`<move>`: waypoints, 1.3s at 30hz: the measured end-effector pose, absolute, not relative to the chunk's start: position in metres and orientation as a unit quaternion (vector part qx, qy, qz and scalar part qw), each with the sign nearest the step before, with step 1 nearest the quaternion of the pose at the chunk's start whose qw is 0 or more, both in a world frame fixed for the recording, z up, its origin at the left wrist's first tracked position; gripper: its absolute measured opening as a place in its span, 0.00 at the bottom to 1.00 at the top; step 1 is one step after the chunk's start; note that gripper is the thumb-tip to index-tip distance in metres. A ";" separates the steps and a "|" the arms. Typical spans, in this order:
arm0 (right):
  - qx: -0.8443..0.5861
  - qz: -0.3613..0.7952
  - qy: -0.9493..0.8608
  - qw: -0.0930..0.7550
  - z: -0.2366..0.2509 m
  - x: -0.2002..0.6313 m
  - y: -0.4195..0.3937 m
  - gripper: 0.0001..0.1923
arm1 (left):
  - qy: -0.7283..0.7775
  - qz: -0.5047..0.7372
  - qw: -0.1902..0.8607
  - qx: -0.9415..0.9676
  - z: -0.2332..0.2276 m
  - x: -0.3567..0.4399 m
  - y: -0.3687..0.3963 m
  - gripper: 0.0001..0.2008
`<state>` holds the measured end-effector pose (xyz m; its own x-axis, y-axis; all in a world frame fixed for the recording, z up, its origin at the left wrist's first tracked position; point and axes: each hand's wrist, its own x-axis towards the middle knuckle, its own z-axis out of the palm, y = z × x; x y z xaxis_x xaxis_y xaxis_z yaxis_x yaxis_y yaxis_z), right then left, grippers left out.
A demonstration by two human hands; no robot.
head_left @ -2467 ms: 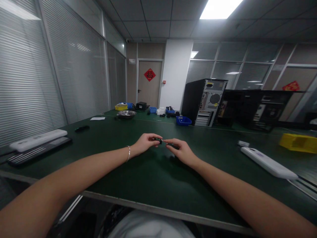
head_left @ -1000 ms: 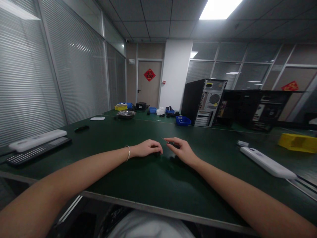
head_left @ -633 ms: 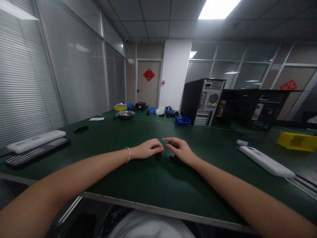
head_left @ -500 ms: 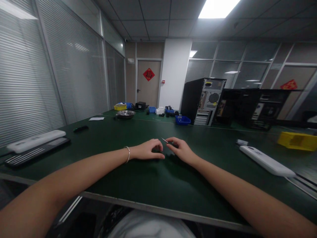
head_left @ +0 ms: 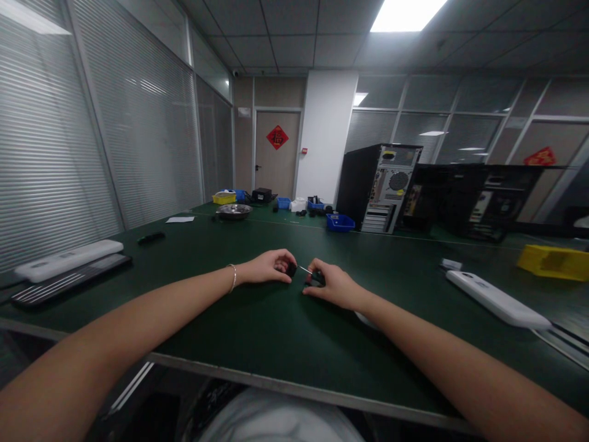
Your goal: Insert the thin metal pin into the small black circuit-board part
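**Inspector A:** Starting at the left. The left hand [head_left: 269, 268] rests on the dark green worktop [head_left: 257, 331], fingers curled in, pinching a small black rounded part [head_left: 291, 269] between thumb and fingertips. A thin silver bracelet [head_left: 231, 277] sits on that wrist.

**Inspector B:** Your judgement of the part?

**Inspector A:** Light and rigid, likely hard plastic. It is small enough to slip from a loose pinch, so the sides are the place to take hold, fingertips only. Its exact shape is too small to tell.

**Inspector B:** And to the right of it?

**Inspector A:** The right hand [head_left: 329, 286] lies just beside, also down on the worktop, fingers closed around a slim tool with a dark handle and a thin metal shaft [head_left: 309, 272]. The shaft tip points toward the black part and stands close to it; whether they touch I cannot tell. The shaft looks stiff but fine, so I would rate it as prone to bending or skidding off under side load. The handle is the proper grip.

**Inspector B:** Surroundings?

**Inspector A:** A long white plastic casing [head_left: 69, 259] well off to the left, another long white casing [head_left: 497, 300] to the right, a yellow plastic bin [head_left: 552, 263] beyond it.
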<state>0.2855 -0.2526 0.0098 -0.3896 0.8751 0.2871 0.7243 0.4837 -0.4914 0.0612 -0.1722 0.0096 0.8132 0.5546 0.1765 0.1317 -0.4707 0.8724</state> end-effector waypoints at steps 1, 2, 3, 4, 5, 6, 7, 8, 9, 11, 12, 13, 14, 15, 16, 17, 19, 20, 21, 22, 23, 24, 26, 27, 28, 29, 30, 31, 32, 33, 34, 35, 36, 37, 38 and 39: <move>-0.484 0.148 -0.822 0.261 0.010 0.285 -0.253 0.15 | 0.200 0.230 0.494 0.814 0.009 0.062 -0.173 0.23; -0.482 0.150 -0.823 0.260 0.010 0.285 -0.253 0.15 | 0.196 0.233 0.511 0.804 0.010 0.063 -0.174 0.23; -0.480 0.151 -0.824 0.260 0.010 0.284 -0.254 0.14 | 0.195 0.235 0.523 0.796 0.010 0.064 -0.176 0.23; -0.478 0.151 -0.825 0.261 0.010 0.284 -0.254 0.14 | 0.197 0.234 0.532 0.790 0.011 0.065 -0.177 0.24; -0.476 0.152 -0.825 0.263 0.010 0.284 -0.254 0.14 | 0.200 0.233 0.537 0.786 0.011 0.065 -0.179 0.24; -0.474 0.153 -0.826 0.266 0.010 0.284 -0.254 0.14 | 0.206 0.233 0.540 0.782 0.012 0.066 -0.180 0.24; -0.472 0.153 -0.824 0.273 0.010 0.284 -0.254 0.14 | 0.210 0.234 0.542 0.779 0.012 0.066 -0.181 0.24; -0.471 0.153 -0.821 0.284 0.010 0.284 -0.254 0.14 | 0.213 0.238 0.543 0.777 0.013 0.067 -0.182 0.24; -0.470 0.152 -0.817 0.298 0.011 0.284 -0.254 0.13 | 0.214 0.243 0.544 0.774 0.013 0.067 -0.182 0.24; -0.463 0.147 -0.807 0.336 0.013 0.283 -0.254 0.13 | 0.212 0.253 0.546 0.770 0.013 0.068 -0.183 0.24; -0.457 0.145 -0.803 0.355 0.014 0.282 -0.255 0.13 | 0.209 0.256 0.549 0.768 0.013 0.069 -0.183 0.24; -0.448 0.146 -0.800 0.372 0.015 0.281 -0.255 0.12 | 0.205 0.258 0.552 0.766 0.012 0.069 -0.184 0.24; -0.439 0.147 -0.798 0.386 0.016 0.280 -0.256 0.12 | 0.203 0.259 0.556 0.763 0.012 0.070 -0.185 0.24; -0.431 0.149 -0.797 0.397 0.017 0.279 -0.257 0.12 | 0.202 0.261 0.558 0.761 0.012 0.071 -0.186 0.24; -0.424 0.151 -0.796 0.404 0.017 0.278 -0.258 0.11 | 0.201 0.264 0.560 0.759 0.012 0.071 -0.187 0.24; -0.421 0.153 -0.796 0.408 0.018 0.277 -0.259 0.11 | 0.201 0.267 0.561 0.757 0.012 0.072 -0.188 0.24; -0.418 0.153 -0.795 0.412 0.018 0.274 -0.261 0.11 | 0.201 0.270 0.561 0.757 0.012 0.074 -0.191 0.23; -0.419 0.152 -0.795 0.411 0.018 0.274 -0.262 0.11 | 0.199 0.270 0.561 0.757 0.013 0.074 -0.192 0.23; -0.421 0.151 -0.795 0.410 0.017 0.273 -0.262 0.11 | 0.195 0.269 0.561 0.758 0.013 0.075 -0.193 0.23; -0.423 0.149 -0.795 0.409 0.016 0.273 -0.262 0.11 | 0.190 0.269 0.561 0.759 0.013 0.076 -0.195 0.23; -0.424 0.145 -0.795 0.409 0.016 0.273 -0.262 0.11 | 0.185 0.269 0.562 0.760 0.013 0.077 -0.196 0.23; -0.423 0.139 -0.796 0.410 0.015 0.273 -0.261 0.11 | 0.180 0.270 0.563 0.760 0.013 0.077 -0.196 0.23; -0.421 0.129 -0.798 0.411 0.014 0.273 -0.260 0.11 | 0.172 0.271 0.563 0.761 0.012 0.078 -0.197 0.23; -0.421 0.125 -0.798 0.412 0.014 0.274 -0.259 0.11 | 0.170 0.271 0.564 0.761 0.011 0.078 -0.197 0.23; -0.422 0.122 -0.799 0.411 0.013 0.274 -0.259 0.11 | 0.169 0.271 0.564 0.762 0.011 0.078 -0.197 0.23; -0.423 0.120 -0.799 0.410 0.013 0.274 -0.258 0.11 | 0.168 0.272 0.564 0.761 0.010 0.078 -0.196 0.23; -0.424 0.118 -0.800 0.408 0.013 0.274 -0.258 0.11 | 0.169 0.275 0.564 0.760 0.009 0.078 -0.196 0.23; -0.425 0.114 -0.801 0.407 0.013 0.274 -0.258 0.11 | 0.170 0.276 0.565 0.759 0.009 0.078 -0.195 0.24; -0.424 0.111 -0.802 0.406 0.013 0.274 -0.258 0.10 | 0.171 0.278 0.566 0.757 0.008 0.078 -0.195 0.24; -0.423 0.108 -0.803 0.405 0.012 0.274 -0.258 0.10 | 0.172 0.279 0.567 0.756 0.007 0.079 -0.195 0.24; -0.421 0.104 -0.805 0.405 0.012 0.274 -0.258 0.10 | 0.172 0.281 0.569 0.754 0.007 0.079 -0.194 0.24; -0.420 0.101 -0.806 0.406 0.012 0.274 -0.259 0.10 | 0.173 0.284 0.570 0.751 0.006 0.080 -0.194 0.24; -0.418 0.099 -0.806 0.408 0.012 0.273 -0.259 0.10 | 0.172 0.288 0.572 0.748 0.005 0.080 -0.194 0.24; -0.416 0.097 -0.806 0.410 0.012 0.273 -0.259 0.10 | 0.169 0.292 0.575 0.745 0.005 0.081 -0.194 0.24; -0.414 0.095 -0.805 0.413 0.012 0.273 -0.259 0.10 | 0.166 0.296 0.580 0.740 0.005 0.082 -0.194 0.24; -0.413 0.093 -0.804 0.417 0.013 0.273 -0.260 0.10 | 0.163 0.299 0.587 0.734 0.005 0.082 -0.194 0.23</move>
